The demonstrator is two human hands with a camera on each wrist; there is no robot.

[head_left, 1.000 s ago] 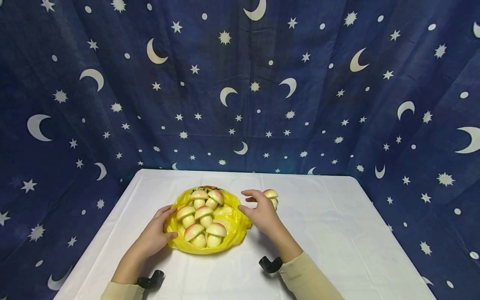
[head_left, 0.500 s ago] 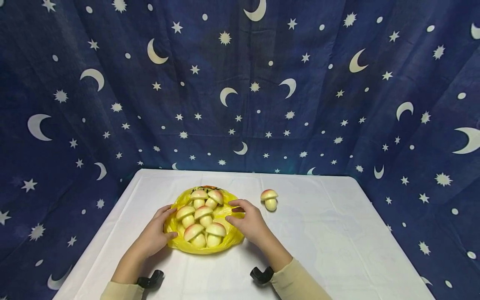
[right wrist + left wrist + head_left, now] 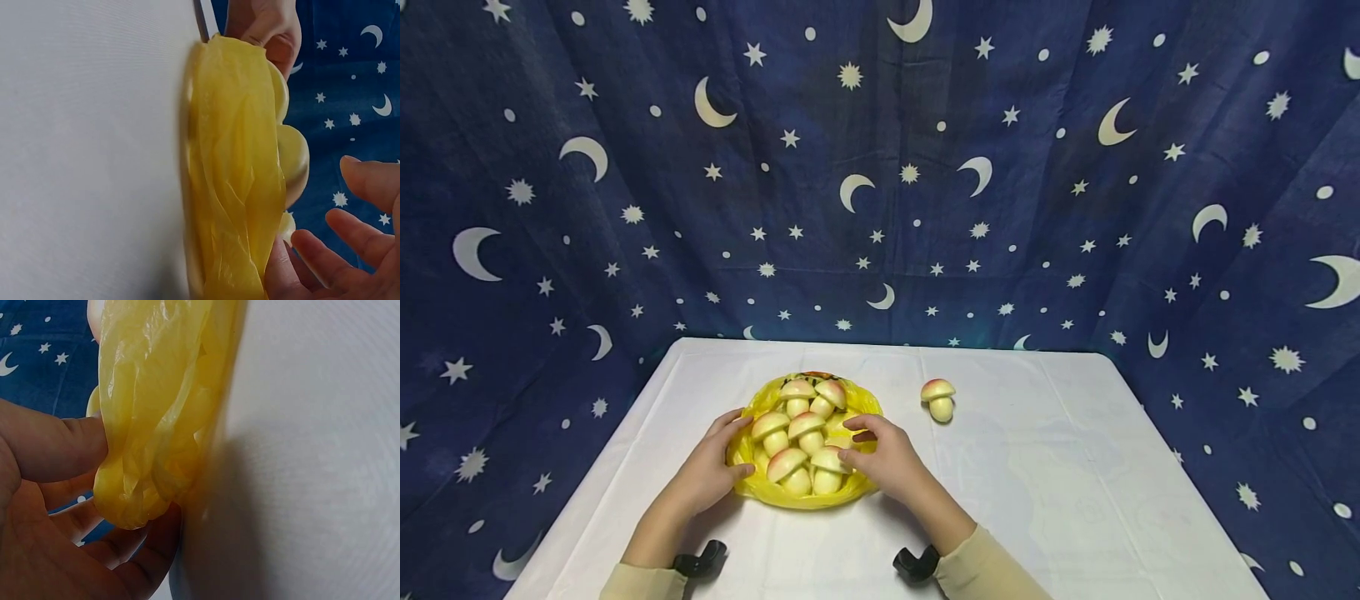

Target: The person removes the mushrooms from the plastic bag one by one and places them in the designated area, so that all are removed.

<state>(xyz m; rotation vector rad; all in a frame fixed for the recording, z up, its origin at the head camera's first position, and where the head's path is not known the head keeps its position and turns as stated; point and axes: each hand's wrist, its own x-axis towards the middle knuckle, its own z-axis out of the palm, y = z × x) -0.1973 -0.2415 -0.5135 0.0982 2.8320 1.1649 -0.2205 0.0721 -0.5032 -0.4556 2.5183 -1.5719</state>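
A yellow plastic bag (image 3: 805, 502) lies with its mouth wide and its rim rolled down. Inside sit several pale mushrooms (image 3: 807, 432) with pink-tinged caps. My left hand (image 3: 703, 471) holds the bag's left side, thumb at the near edge and fingers curved round it; the left wrist view has the thumb pressed to the crumpled plastic (image 3: 147, 425). At the bag's right side is my right hand (image 3: 891, 458), fingers spread and loosely bent, its fingertips over the rim beside the front right mushroom. In the right wrist view, a lower finger lies against the bag (image 3: 237, 156).
One more mushroom (image 3: 938, 401) stands apart on the white tablecloth (image 3: 1060, 483), to the right of the bag. Behind the table hangs a dark blue curtain (image 3: 820, 208) with moons and stars. Each wrist wears a black mount (image 3: 917, 564).
My right hand has moved left and toward me, from in front of the lone mushroom to the bag. The bag's right edge has come inward. My left hand has stayed put.
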